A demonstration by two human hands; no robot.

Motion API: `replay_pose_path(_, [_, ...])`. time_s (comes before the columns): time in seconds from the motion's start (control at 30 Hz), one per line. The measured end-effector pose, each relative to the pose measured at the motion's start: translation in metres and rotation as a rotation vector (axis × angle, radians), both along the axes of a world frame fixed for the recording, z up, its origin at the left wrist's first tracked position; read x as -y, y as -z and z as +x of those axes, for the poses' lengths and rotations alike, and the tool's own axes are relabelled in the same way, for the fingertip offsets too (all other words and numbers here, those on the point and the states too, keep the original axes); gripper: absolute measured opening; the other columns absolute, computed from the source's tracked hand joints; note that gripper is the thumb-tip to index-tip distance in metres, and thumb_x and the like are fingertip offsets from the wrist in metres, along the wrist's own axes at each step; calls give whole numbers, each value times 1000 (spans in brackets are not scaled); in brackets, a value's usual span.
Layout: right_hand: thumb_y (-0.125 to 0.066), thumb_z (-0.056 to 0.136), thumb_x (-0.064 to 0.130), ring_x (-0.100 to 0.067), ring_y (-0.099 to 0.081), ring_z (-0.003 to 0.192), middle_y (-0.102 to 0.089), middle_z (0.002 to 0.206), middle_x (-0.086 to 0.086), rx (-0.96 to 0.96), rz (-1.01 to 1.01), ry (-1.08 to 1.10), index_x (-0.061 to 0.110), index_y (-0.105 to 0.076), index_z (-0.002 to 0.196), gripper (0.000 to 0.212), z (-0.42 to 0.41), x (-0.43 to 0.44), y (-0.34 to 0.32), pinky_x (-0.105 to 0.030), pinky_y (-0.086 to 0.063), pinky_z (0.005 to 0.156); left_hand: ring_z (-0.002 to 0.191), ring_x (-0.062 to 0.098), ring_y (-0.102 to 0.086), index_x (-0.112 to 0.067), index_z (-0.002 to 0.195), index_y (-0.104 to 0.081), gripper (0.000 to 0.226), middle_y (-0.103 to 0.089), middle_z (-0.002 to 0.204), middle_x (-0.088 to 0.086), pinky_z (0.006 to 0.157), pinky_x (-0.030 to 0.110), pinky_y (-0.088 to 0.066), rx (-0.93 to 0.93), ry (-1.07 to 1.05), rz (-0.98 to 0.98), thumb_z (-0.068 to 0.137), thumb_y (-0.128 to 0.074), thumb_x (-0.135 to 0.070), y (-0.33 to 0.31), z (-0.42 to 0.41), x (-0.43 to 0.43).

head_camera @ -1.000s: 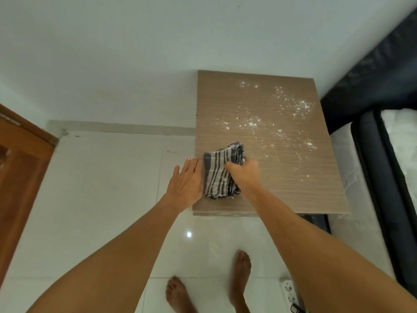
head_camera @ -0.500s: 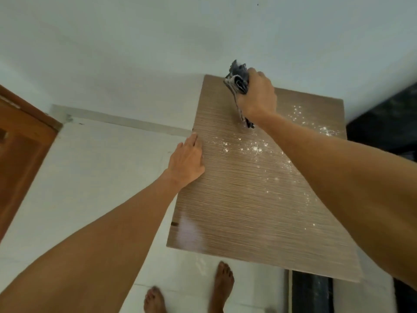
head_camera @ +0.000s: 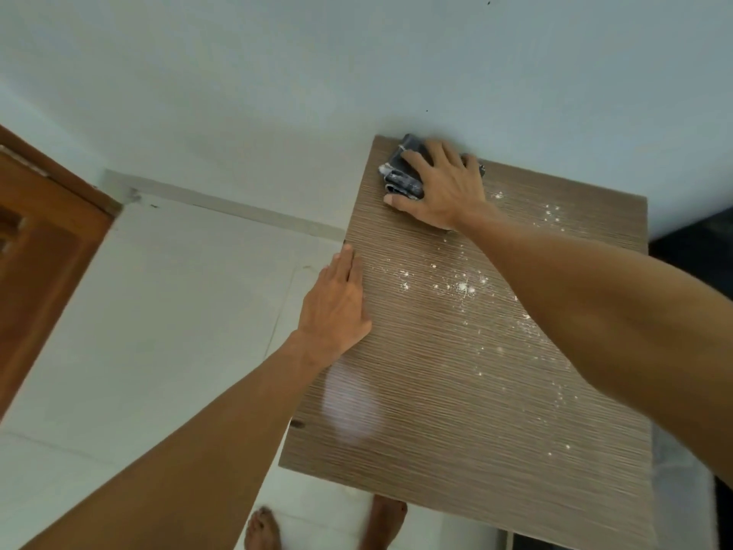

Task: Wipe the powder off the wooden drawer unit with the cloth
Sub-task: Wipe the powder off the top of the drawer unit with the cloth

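Note:
The wooden drawer unit (head_camera: 428, 398) shows its brown grained top, standing against the white wall. White powder (head_camera: 462, 285) is scattered over its middle and right side. My right hand (head_camera: 440, 192) lies flat with spread fingers on the dark striped cloth (head_camera: 400, 174), pressing it onto the unit's far left corner beside the wall. The cloth is bunched and mostly hidden under the palm. My left hand (head_camera: 337, 307) rests flat on the unit's left edge, fingers together, holding nothing.
White tiled floor (head_camera: 170, 331) lies left of the unit. A brown wooden door frame (head_camera: 43, 248) stands at far left. My bare feet (head_camera: 261, 527) are below the unit's near edge. A dark bed edge (head_camera: 692, 242) sits at right.
My right hand carried the cloth from the near left of the top up to the far left corner, then laid it flat. My left hand slid up along the left edge. The view moved closer.

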State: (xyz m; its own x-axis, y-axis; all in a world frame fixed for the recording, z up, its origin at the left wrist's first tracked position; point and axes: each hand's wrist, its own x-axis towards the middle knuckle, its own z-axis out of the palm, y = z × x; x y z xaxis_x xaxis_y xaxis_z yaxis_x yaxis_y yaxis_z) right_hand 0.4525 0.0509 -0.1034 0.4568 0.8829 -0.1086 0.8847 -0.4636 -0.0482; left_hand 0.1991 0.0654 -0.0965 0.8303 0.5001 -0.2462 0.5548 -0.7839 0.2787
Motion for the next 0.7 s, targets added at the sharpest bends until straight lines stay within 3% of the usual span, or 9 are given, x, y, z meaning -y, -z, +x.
replay_pose_path(0.13, [-11, 72, 94, -35, -15, 147, -13, 163, -7, -26, -74, 24, 43, -18, 152, 95, 3, 0, 7, -63, -20, 110, 145, 30, -21, -2, 150, -15, 66, -12, 160, 17, 117, 36, -24, 15, -4, 4, 93, -45, -19, 4, -1, 1])
replay_pose_path(0.23, [-4, 71, 94, -38, -14, 146, -7, 165, -5, -35, -96, 46, 48, -9, 152, 94, 1, -2, 11, -64, -18, 110, 146, 30, -20, -2, 150, -16, 64, -11, 160, 17, 119, 36, -22, 26, -5, 6, 94, -42, -18, 7, -1, 1])
replay_pose_path(0.5, [-1, 88, 78, -35, -15, 146, -5, 165, -4, -25, -57, 42, 52, -9, 151, 68, -9, 3, 17, -58, -17, 111, 147, 30, -17, -1, 150, -17, 64, -12, 160, 17, 120, 37, -19, 40, -10, -13, 94, -43, -15, 9, -2, 0])
replay_pose_path(0.7, [-5, 94, 69, -30, -20, 144, -12, 164, -6, -24, 11, -19, 48, -16, 152, 62, -42, 24, 20, -53, -21, 111, 146, 29, -19, -4, 151, -13, 70, -8, 161, 13, 118, 37, -23, 0, 24, -78, 91, -48, -11, 3, -5, -8])
